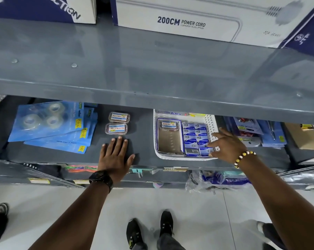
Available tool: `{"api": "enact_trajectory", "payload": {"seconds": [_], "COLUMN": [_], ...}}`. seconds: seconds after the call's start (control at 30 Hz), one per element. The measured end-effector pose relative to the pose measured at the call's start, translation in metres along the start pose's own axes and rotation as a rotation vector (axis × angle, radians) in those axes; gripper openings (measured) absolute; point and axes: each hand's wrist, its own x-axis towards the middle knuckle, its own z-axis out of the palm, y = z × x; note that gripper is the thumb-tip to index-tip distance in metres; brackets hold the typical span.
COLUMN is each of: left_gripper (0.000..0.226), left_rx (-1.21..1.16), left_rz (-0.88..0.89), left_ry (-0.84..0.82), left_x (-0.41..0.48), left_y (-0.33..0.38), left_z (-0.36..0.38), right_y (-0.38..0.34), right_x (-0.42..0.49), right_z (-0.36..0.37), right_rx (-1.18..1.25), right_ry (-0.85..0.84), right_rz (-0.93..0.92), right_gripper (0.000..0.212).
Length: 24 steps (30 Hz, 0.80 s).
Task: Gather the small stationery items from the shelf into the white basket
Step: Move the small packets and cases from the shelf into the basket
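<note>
Basket, white, on shelf: right hand at its near right corner, fingers pinching a blue box. Left hand flat, fingers spread, empty, just short of two clear cases left of basket. Advice: seat box flush in its row, then lift cases singly.

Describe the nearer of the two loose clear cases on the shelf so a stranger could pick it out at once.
On the grey shelf, look between the blue tape packs and the white basket. Two small clear cases sit there one behind the other. The nearer case lies just beyond the left hand's fingertips; the other case sits farther back.
</note>
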Motion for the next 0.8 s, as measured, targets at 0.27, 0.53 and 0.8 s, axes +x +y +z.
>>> {"api": "enact_trajectory", "payload": {"seconds": [0.27, 0.53, 0.8], "left_gripper": [0.075, 0.076, 0.069], "left_rx": [-0.010, -0.028, -0.007], "left_rz": [-0.004, 0.000, 0.029], "left_ry": [-0.021, -0.022, 0.044], "left_x": [0.001, 0.002, 0.002], "left_y": [-0.002, -0.002, -0.002], "left_z": [0.003, 0.002, 0.007], "right_y": [-0.018, -0.116, -0.210], "right_x": [0.009, 0.051, 0.104], "right_z": [-0.009, -0.031, -0.047], "right_rx": [0.091, 0.384, 0.325], "right_ry": [0.052, 0.358, 0.286], "right_rz": [0.005, -0.239, -0.355], "right_gripper": [0.059, 0.048, 0.054]}}
